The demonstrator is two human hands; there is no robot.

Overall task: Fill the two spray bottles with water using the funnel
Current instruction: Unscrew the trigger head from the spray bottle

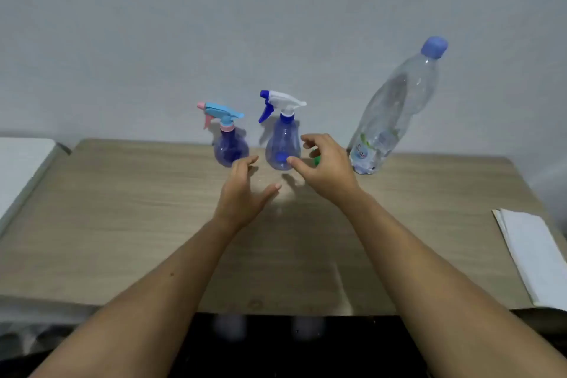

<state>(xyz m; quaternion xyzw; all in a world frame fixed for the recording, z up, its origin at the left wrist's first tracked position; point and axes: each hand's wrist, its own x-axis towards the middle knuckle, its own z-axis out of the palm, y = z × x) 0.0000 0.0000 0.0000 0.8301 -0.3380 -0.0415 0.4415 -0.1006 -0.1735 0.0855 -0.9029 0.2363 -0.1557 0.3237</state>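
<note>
Two blue spray bottles stand at the back of the wooden table point(122, 224). The smaller spray bottle point(230, 149) has a light-blue and pink trigger head. The taller spray bottle point(283, 144) has a white and dark-blue trigger head. A big clear water bottle point(389, 120) with a blue cap stands to the right. A green thing point(316, 160), perhaps the funnel, peeks out behind my right hand. My left hand point(245, 193) hovers open in front of the two spray bottles. My right hand point(325, 169) is open just right of the taller one, its fingers close to it.
White folded paper or cloth point(534, 255) lies at the table's right edge. A white surface point(21, 169) adjoins the table on the left. A plain wall rises right behind the bottles. The table's near edge borders a dark area below.
</note>
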